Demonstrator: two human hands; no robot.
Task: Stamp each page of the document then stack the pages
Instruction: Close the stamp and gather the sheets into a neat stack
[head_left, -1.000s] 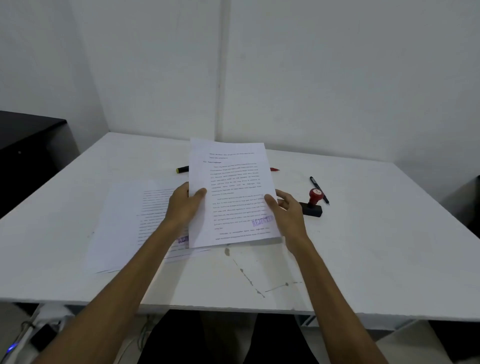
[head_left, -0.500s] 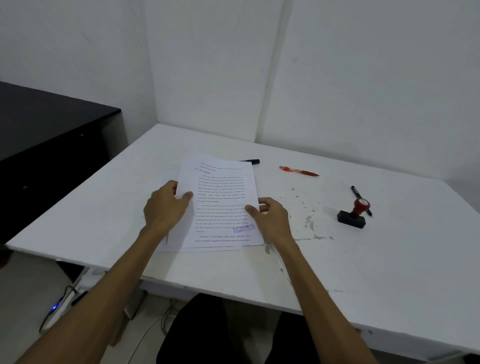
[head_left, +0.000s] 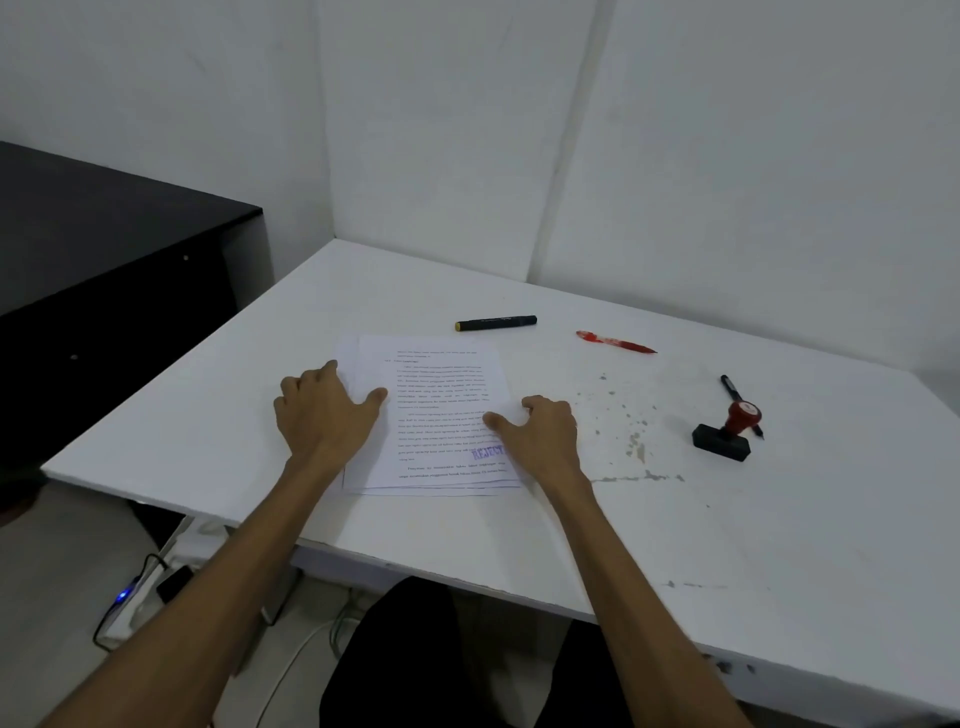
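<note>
A small stack of printed pages lies flat on the white table, slightly fanned at its left and bottom edges. The top page bears a purple stamp mark near its lower right, partly under my right hand. My left hand rests palm down on the stack's left edge, thumb on the paper. My right hand lies on the right edge, fingers spread, thumb on the page. The stamp, with a red knob on a black base, stands to the right, apart from both hands.
A black marker with a yellow end lies behind the pages. A red pen lies further right, and a black pen lies behind the stamp. A dark cabinet stands left of the table. Cables lie on the floor.
The page held up in both hands a second ago came down onto the pile at the left. Both hands now lie flat on the stack's sides. The camera view turned left.
</note>
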